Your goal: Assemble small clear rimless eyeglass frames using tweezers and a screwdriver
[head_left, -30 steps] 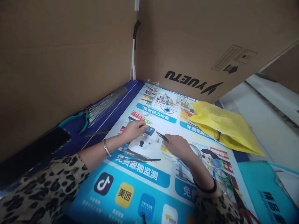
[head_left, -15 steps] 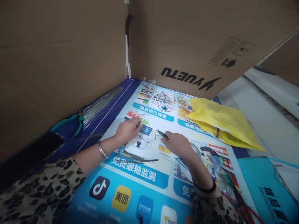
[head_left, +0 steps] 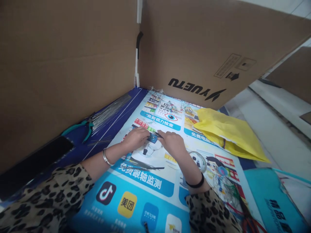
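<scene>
My left hand (head_left: 136, 138) rests on the printed poster (head_left: 150, 184) with its fingers pinched together on something small I cannot make out. My right hand (head_left: 172, 143) is closed round thin black tweezers (head_left: 155, 133), whose tips point left and meet the left fingertips. Both hands sit close together over the middle of the poster. A thin wire piece (head_left: 155, 149) lies on the poster just below them. I wear a silver bangle on the left wrist and a black band on the right.
Cardboard walls (head_left: 73, 64) stand behind and to the left. Teal-handled pliers (head_left: 80, 125) and a bundle of thin metal wires (head_left: 109, 110) lie at the left. A yellow bag (head_left: 228, 132) lies at the right, a teal bag (head_left: 274, 200) near the front right, a dark phone (head_left: 34, 161) at far left.
My right hand has moved left with the tweezers, from apart on the right to meeting my left fingertips. The left hand has stayed almost in place.
</scene>
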The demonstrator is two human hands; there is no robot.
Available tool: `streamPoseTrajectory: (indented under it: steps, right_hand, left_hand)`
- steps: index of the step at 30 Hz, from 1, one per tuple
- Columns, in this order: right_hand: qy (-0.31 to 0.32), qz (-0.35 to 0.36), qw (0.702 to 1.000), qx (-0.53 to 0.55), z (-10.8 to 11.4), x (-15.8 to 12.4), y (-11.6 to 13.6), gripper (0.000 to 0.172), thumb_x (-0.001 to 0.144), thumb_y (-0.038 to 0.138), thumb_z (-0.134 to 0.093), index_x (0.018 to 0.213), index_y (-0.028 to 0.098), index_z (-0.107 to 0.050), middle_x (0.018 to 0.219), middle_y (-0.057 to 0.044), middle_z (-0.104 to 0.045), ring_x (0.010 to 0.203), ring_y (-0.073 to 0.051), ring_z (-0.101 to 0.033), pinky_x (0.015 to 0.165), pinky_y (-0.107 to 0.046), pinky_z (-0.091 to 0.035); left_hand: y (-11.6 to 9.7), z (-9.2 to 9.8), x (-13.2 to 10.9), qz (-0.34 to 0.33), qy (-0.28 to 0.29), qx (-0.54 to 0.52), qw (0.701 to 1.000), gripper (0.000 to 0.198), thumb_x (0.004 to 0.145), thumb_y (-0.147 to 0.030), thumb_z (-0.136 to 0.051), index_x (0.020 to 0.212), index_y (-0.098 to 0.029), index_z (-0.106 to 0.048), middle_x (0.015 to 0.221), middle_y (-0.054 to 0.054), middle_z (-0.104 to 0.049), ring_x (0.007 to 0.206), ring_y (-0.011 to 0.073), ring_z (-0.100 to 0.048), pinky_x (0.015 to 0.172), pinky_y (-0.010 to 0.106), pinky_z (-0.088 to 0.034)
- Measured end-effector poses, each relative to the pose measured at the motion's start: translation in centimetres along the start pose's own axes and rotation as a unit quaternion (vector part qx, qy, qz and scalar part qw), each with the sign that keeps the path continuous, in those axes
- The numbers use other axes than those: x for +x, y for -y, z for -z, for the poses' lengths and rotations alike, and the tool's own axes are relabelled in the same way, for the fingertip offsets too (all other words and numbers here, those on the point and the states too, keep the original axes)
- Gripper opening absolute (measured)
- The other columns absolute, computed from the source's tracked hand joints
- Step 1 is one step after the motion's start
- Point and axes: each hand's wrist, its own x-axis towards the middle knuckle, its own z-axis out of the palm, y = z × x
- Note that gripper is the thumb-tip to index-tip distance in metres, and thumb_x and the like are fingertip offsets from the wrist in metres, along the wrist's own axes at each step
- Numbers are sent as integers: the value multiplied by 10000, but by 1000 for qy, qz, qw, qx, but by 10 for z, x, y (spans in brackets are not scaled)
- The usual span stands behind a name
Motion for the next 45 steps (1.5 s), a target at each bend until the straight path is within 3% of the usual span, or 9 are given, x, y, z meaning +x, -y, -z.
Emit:
streamPoseTrajectory:
  steps: [5, 13, 20, 24, 29, 35, 45]
  right_hand:
    - [23, -14, 999, -39, -4, 3, 2, 351, 876, 428, -368, 1187, 294, -460, 909, -75, -621, 822, -219, -580, 640, -299, -367]
    - [55, -74, 995, -32, -5, 0, 5, 310, 880, 382, -364, 1099, 215, -508, 882, -99, -637, 827, -247, -592, 655, -323, -392]
    - [76, -83, 994, -16, -6, 0, 2, 323, 876, 391, -371, 1151, 256, -475, 912, -86, -639, 855, -241, -584, 662, -310, -387]
    - [59, -74, 995, -19, -7, -3, -1, 339, 873, 401, -373, 1174, 272, -462, 911, -81, -638, 860, -233, -580, 667, -308, -381]
    - [75, -56, 996, 6, 0, -4, -7, 315, 867, 410, -354, 1104, 286, -520, 936, -58, -643, 878, -227, -579, 656, -301, -388]
    - [141, -108, 984, 32, 7, 0, -17, 404, 852, 481, -295, 973, 228, -585, 959, -84, -642, 874, -237, -588, 652, -313, -409]
    - [189, -105, 976, 31, 7, 10, -23, 440, 830, 497, -326, 968, 201, -620, 1023, -109, -627, 935, -250, -567, 680, -318, -400]
  left_hand:
    - [1, 2, 0, -9, 24, 15, 1000, 192, 804, -99, -432, 848, -152, -611, 844, 67, -628, 881, 187, -523, 767, 299, -399]
    - [4, 6, -5, 19, 11, 56, 998, 171, 809, -130, -435, 753, -163, -593, 764, 48, -601, 820, 186, -523, 729, 306, -398]
    - [19, 6, -7, -21, -8, -55, 998, 191, 820, -130, -449, 894, -177, -619, 878, 38, -645, 870, 159, -556, 823, 305, -404]
    - [23, 2, -7, 10, -39, -84, 996, 182, 819, -143, -459, 897, -170, -621, 862, 38, -650, 849, 150, -563, 802, 289, -421]
    - [24, 2, -8, 71, -70, -43, 994, 156, 812, -181, -477, 904, -172, -602, 886, 42, -627, 884, 165, -539, 805, 294, -418]
    - [21, 5, -2, 114, -45, 48, 991, 108, 760, -265, -558, 797, -168, -586, 869, 57, -591, 887, 209, -509, 789, 337, -395]
    - [16, 1, 8, 100, -26, 23, 994, 111, 747, -170, -514, 646, -161, -558, 777, 53, -569, 842, 192, -510, 821, 334, -389]
